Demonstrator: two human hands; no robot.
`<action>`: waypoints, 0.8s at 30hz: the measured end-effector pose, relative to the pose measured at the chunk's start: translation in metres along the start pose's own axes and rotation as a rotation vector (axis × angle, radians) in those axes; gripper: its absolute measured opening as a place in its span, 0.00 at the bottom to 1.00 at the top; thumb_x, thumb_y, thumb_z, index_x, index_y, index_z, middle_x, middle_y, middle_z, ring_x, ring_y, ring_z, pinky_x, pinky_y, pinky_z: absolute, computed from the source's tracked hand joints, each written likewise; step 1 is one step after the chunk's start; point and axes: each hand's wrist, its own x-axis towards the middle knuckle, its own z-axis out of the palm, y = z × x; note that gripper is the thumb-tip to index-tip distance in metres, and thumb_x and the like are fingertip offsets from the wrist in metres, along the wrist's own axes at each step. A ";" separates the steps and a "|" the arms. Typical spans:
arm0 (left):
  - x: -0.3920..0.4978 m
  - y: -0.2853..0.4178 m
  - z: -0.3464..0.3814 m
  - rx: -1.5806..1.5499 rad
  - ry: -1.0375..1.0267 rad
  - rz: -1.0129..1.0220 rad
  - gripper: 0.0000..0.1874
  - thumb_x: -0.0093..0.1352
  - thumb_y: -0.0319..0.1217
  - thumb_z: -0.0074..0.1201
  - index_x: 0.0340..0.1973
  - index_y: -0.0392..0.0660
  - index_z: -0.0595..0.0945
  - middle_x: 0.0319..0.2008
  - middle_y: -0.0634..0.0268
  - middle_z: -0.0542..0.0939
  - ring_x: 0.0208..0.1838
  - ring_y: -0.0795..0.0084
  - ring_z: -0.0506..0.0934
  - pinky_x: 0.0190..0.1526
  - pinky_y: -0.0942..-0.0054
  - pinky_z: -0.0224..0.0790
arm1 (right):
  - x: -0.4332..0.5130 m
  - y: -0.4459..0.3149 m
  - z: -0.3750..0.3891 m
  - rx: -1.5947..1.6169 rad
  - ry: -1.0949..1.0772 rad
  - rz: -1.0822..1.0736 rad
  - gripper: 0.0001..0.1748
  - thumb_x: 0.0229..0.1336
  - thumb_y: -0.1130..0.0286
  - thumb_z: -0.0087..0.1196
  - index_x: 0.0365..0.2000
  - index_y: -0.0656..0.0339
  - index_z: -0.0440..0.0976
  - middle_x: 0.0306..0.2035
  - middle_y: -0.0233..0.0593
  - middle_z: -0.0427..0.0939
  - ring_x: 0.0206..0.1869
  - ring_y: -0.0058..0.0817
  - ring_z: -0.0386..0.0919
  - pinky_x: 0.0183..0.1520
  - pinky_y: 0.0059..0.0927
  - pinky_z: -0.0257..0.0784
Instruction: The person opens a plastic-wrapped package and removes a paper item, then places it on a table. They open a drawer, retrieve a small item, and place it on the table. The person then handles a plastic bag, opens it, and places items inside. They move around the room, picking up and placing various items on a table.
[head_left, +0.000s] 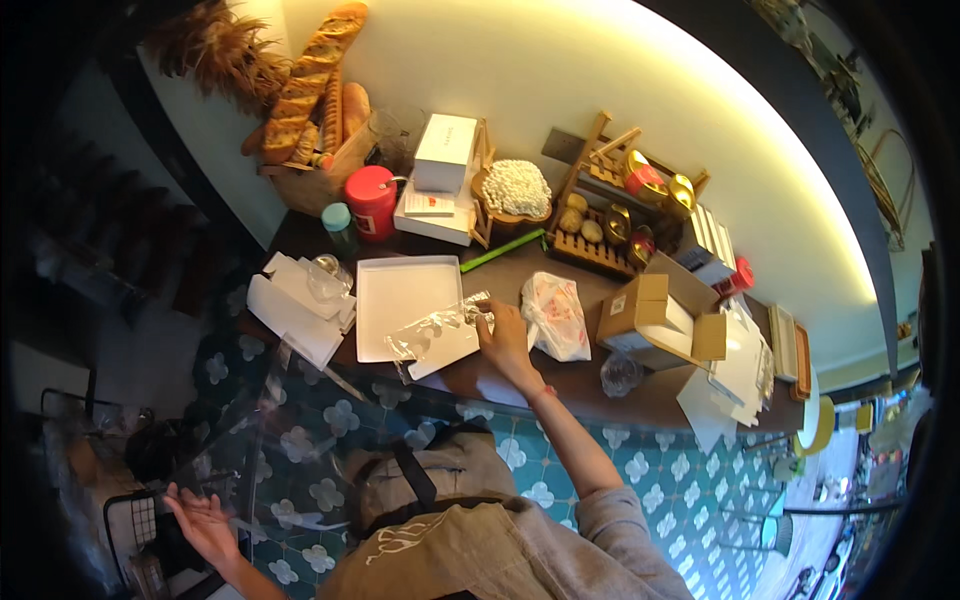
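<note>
My right hand (504, 330) pinches a crumpled strip of clear plastic film (435, 328) above the counter. Beneath the film lie a shallow white box tray (409, 281) and a flat white card panel (450, 355), partly covered by it. Away to the lower left, my left hand (201, 525) is held out over the floor with its fingers apart. A large transparent plastic sheet (262, 442) shows faintly beside it, blurred; whether the hand touches it I cannot tell. Right of my right hand sits a white plastic bag (556, 315) with red print.
Folded white cartons (296, 315) with a clear plastic cup (328, 277) are at the counter's left end. An open cardboard box (652, 319) stands to the right. Behind are a red canister (371, 202), a wooden rack (600, 251) and a basket of bread (322, 176). A wire basket (139, 517) is lower left.
</note>
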 end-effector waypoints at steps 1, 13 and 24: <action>-0.006 0.003 0.005 0.090 0.034 0.028 0.18 0.72 0.44 0.43 0.52 0.50 0.71 0.32 0.69 0.77 0.35 0.79 0.77 0.33 0.78 0.72 | 0.017 0.036 0.027 -0.125 -0.025 0.042 0.13 0.53 0.67 0.51 0.39 0.62 0.72 0.37 0.43 0.78 0.43 0.42 0.72 0.45 0.40 0.64; -0.116 0.009 0.068 0.814 0.723 0.275 0.21 0.72 0.41 0.42 0.57 0.49 0.64 0.51 0.60 0.73 0.48 0.64 0.77 0.43 0.74 0.69 | 0.106 0.079 0.103 -0.120 -0.319 0.221 0.08 0.58 0.71 0.37 0.36 0.63 0.62 0.28 0.57 0.77 0.33 0.59 0.75 0.46 0.49 0.65; -0.122 -0.043 0.069 0.783 0.544 0.016 0.19 0.73 0.31 0.35 0.57 0.41 0.70 0.58 0.58 0.68 0.54 0.62 0.74 0.44 0.72 0.73 | 0.135 0.046 0.026 0.515 0.411 -0.232 0.10 0.65 0.76 0.38 0.44 0.69 0.65 0.34 0.44 0.69 0.36 0.30 0.67 0.44 0.27 0.64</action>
